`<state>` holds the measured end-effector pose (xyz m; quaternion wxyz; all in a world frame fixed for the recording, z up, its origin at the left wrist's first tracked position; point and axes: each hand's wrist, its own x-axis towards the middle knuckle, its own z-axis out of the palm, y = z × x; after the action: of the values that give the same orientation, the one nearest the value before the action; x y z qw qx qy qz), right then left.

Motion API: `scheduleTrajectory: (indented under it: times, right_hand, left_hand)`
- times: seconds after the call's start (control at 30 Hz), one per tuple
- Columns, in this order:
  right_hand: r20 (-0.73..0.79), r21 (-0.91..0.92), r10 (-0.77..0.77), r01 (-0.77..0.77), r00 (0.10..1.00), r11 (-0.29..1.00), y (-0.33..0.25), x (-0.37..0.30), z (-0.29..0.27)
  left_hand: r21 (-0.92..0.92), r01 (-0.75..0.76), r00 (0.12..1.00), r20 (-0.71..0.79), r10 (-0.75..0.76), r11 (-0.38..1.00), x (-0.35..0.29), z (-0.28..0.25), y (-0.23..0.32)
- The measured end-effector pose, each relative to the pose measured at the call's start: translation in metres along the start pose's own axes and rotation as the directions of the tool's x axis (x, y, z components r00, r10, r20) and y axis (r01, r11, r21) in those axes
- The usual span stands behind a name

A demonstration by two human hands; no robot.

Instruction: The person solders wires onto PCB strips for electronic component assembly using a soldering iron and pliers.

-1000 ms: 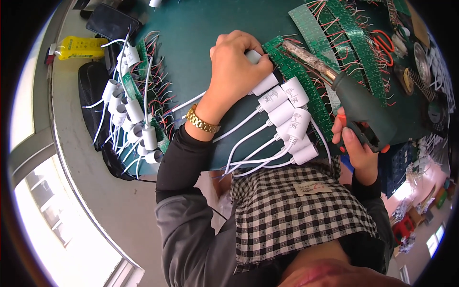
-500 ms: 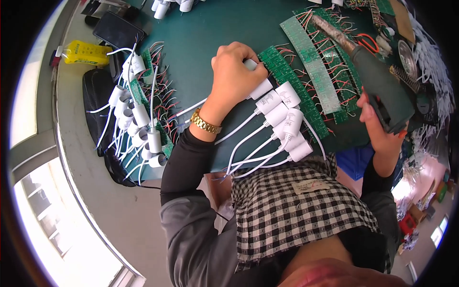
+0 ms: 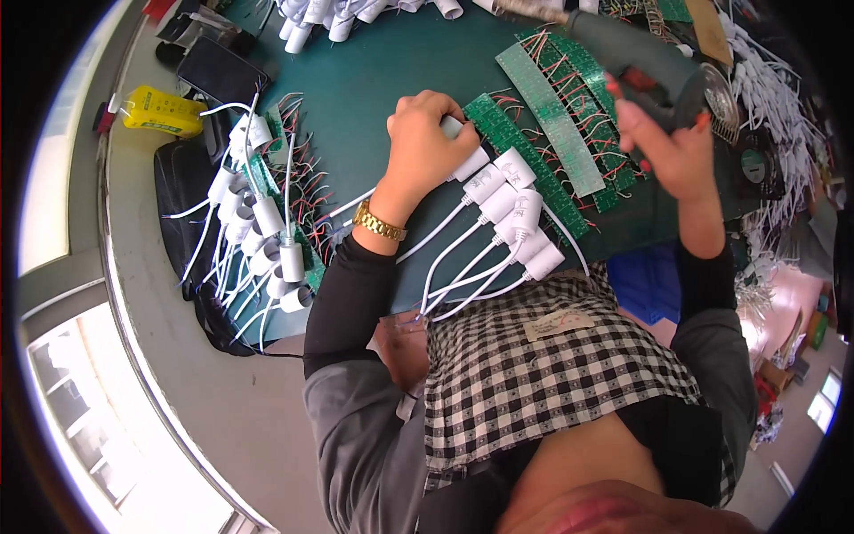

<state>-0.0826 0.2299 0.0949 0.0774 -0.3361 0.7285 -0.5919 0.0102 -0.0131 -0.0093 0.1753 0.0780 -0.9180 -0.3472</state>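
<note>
My left hand [image 3: 425, 138] is closed around a white cylindrical housing [image 3: 452, 127] at the far end of a cluster, beside a green circuit board strip [image 3: 516, 147]. More white housings [image 3: 513, 214] with white cables lie just below it, between the hand and my apron. On the right, my right hand [image 3: 672, 156] is raised and grips the handle of a dark soldering gun [image 3: 627, 49], whose barrel points to the far left. Motion blurs the tool, and part of its handle is hidden by the fingers. Below it lie board strips with red and white wires, including a pale strip [image 3: 551, 120].
At left lies another group of wired white housings [image 3: 267, 215] and boards. Behind it are a yellow packet [image 3: 163, 110] and a black phone [image 3: 222, 69]. More housings [image 3: 334, 16] are piled at the far edge. A solder reel [image 3: 719, 92] and bundled white cables [image 3: 774, 98] stand at right.
The right hand and soldering gun have moved up and to the left, over the far-right boards. My left hand keeps its hold on the housing. The whole view has shifted slightly.
</note>
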Motion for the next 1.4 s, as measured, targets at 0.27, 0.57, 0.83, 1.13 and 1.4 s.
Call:
scheduleTrajectory:
  times: [0.27, 0.57, 0.83, 1.13, 1.4]
  right_hand:
    - [0.044, 0.329, 0.067, -0.078, 0.997, 0.941, 0.032, -0.046, 0.019]
    - [0.127, 0.272, 0.21, -0.238, 0.969, 0.932, 0.032, -0.071, 0.02]
    - [0.223, 0.254, 0.238, -0.292, 0.945, 0.922, 0.029, -0.082, 0.012]
    - [0.249, -0.122, 0.169, -0.142, 0.954, 0.982, 0.039, -0.089, 0.009]
    - [0.26, -0.369, 0.117, -0.013, 0.959, 0.929, 0.044, -0.097, 0.008]
  left_hand:
    - [-0.094, -0.124, 0.992, 0.019, 0.126, 0.988, 0.003, -0.006, 0.0]
    - [-0.152, -0.059, 0.998, 0.007, 0.061, 0.987, 0.002, -0.004, 0.006]
    - [-0.137, 0.0, 1.0, 0.011, 0.002, 0.991, 0.005, 0.0, 0.007]
    - [-0.161, 0.034, 0.999, 0.036, -0.029, 0.986, 0.005, 0.001, 0.007]
    - [-0.157, 0.042, 0.999, 0.012, -0.04, 0.987, 0.004, 0.004, 0.007]
